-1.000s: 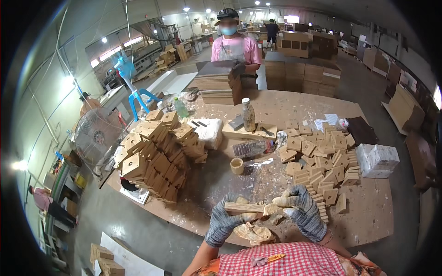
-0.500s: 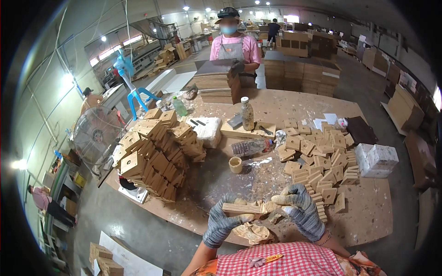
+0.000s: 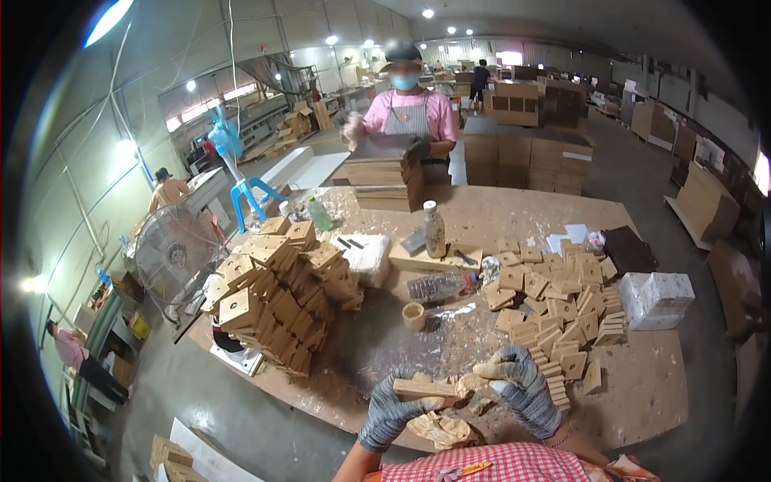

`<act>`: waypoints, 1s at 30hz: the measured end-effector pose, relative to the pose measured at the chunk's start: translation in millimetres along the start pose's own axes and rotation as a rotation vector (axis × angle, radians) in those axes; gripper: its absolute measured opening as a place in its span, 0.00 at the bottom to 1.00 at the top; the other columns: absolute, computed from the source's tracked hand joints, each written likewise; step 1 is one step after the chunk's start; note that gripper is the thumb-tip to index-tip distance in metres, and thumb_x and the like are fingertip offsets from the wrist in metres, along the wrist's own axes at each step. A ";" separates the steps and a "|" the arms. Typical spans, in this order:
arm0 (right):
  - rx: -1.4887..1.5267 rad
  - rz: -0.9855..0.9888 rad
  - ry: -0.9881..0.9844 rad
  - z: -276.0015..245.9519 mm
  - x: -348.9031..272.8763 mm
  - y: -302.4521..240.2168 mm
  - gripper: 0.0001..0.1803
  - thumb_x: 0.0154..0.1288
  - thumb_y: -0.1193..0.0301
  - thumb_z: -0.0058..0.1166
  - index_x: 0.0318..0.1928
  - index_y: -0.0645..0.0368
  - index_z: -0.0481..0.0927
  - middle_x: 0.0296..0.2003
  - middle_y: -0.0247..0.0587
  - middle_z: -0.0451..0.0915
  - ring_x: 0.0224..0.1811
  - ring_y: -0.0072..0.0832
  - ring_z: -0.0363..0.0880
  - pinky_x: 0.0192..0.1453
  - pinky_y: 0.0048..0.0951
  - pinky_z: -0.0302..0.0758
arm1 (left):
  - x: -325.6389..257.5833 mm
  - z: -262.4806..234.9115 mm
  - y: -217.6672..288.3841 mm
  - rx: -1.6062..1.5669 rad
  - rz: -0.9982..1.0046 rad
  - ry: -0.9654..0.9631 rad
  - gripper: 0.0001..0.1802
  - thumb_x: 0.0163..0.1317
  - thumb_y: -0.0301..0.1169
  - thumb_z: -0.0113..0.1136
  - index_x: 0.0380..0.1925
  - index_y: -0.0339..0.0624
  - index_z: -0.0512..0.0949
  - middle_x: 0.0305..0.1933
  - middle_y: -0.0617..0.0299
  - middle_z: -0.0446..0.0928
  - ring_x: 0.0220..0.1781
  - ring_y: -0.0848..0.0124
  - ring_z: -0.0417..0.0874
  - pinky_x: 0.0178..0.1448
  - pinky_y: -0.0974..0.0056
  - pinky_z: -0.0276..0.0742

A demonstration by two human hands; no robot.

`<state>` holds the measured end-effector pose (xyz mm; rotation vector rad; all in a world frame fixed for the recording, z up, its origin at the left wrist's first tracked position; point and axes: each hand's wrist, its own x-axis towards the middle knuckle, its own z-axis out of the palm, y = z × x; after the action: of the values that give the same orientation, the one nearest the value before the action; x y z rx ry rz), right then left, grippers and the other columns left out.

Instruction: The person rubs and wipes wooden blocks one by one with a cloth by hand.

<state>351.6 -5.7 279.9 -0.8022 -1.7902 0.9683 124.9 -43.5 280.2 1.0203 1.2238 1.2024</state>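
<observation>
My gloved left hand (image 3: 386,411) is closed around a small wooden block (image 3: 423,389), its layered edge facing up. At the right end of this block, my gloved right hand (image 3: 524,391) pinches a crumpled, stained rag (image 3: 468,386) against the wood. Both hands are close together above the table's near edge. Just below them is a wad of tan, glue-stained cloth (image 3: 442,430). To the right of my right hand lie many loose square wooden blocks with holes (image 3: 562,304). Another tall heap of such blocks (image 3: 277,293) rises on the left.
On the worktable (image 3: 514,213) stand a small round cup (image 3: 414,316), a lying plastic bottle (image 3: 438,285), a stained upright bottle (image 3: 434,231) and a white wrapped bundle (image 3: 657,300). Across it, a masked co-worker (image 3: 411,116) stands behind stacked panels (image 3: 381,173). A fan (image 3: 178,255) is left.
The view has tilted up slightly, so the scene sits lower. The co-worker's hand has risen beside the panel stack. My hands keep nearly the same hold on the block and rag.
</observation>
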 end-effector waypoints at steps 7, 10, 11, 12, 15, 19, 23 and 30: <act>-0.040 0.024 -0.071 -0.6 -1.5 -3.3 0.16 0.56 0.74 0.50 0.46 0.55 0.80 0.40 0.36 0.70 0.48 0.30 0.66 0.57 0.30 0.63 | 4.7 -4.8 -10.3 0.026 0.092 -0.029 0.25 0.40 0.32 0.75 0.38 0.37 0.75 0.35 0.59 0.80 0.37 0.75 0.79 0.43 0.70 0.77; -0.025 -0.027 -0.039 -3.0 -0.8 -3.0 0.16 0.55 0.75 0.50 0.45 0.54 0.81 0.39 0.35 0.70 0.48 0.29 0.66 0.57 0.29 0.63 | 4.5 -5.2 -8.7 -0.010 0.075 -0.025 0.24 0.41 0.32 0.75 0.38 0.37 0.75 0.36 0.60 0.80 0.37 0.76 0.79 0.43 0.70 0.77; -0.043 -0.026 -0.043 -2.7 -0.5 -5.0 0.16 0.56 0.74 0.50 0.45 0.54 0.81 0.40 0.35 0.70 0.48 0.29 0.66 0.57 0.29 0.63 | 5.2 -6.0 -10.2 0.026 0.082 -0.027 0.24 0.41 0.32 0.75 0.38 0.37 0.75 0.36 0.60 0.79 0.37 0.76 0.79 0.43 0.70 0.77; -0.060 -0.024 -0.047 -2.5 -0.5 -6.4 0.15 0.56 0.73 0.50 0.45 0.54 0.81 0.40 0.35 0.70 0.49 0.29 0.66 0.56 0.29 0.64 | 5.1 -6.1 -11.2 0.062 0.088 -0.029 0.24 0.41 0.32 0.74 0.38 0.37 0.74 0.36 0.60 0.79 0.38 0.76 0.79 0.43 0.70 0.77; -0.092 -0.022 -0.084 -2.1 0.1 -6.6 0.15 0.56 0.72 0.50 0.45 0.54 0.81 0.40 0.35 0.70 0.48 0.30 0.65 0.55 0.29 0.64 | 4.5 -5.5 -10.8 0.024 0.078 -0.039 0.25 0.41 0.33 0.75 0.39 0.37 0.75 0.36 0.60 0.79 0.38 0.76 0.79 0.43 0.70 0.77; -0.150 -0.039 -0.089 -4.6 -2.6 -6.4 0.14 0.59 0.72 0.50 0.46 0.56 0.80 0.43 0.36 0.73 0.49 0.30 0.69 0.56 0.28 0.66 | 2.6 -8.8 -14.4 0.002 0.066 -0.003 0.24 0.42 0.33 0.74 0.38 0.38 0.75 0.36 0.60 0.79 0.39 0.76 0.79 0.43 0.70 0.77; 0.535 0.303 0.047 -10.2 -4.0 -12.6 0.14 0.63 0.69 0.48 0.47 0.60 0.78 0.47 0.39 0.76 0.50 0.27 0.73 0.55 0.26 0.69 | 2.6 -5.6 -12.2 0.086 0.141 0.047 0.24 0.43 0.31 0.74 0.38 0.38 0.73 0.36 0.60 0.79 0.39 0.76 0.79 0.45 0.69 0.77; 0.441 0.555 0.042 -10.7 8.6 -28.3 0.18 0.61 0.66 0.52 0.50 0.60 0.77 0.24 0.31 0.77 0.21 0.13 0.71 0.25 0.13 0.68 | 5.9 -8.6 -17.0 0.101 0.292 0.078 0.22 0.44 0.30 0.73 0.37 0.41 0.71 0.37 0.63 0.77 0.41 0.77 0.77 0.47 0.70 0.75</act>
<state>355.1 -9.1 311.0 -1.0384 -1.2569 1.6216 117.9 -40.1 261.9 1.2701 1.2353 1.4275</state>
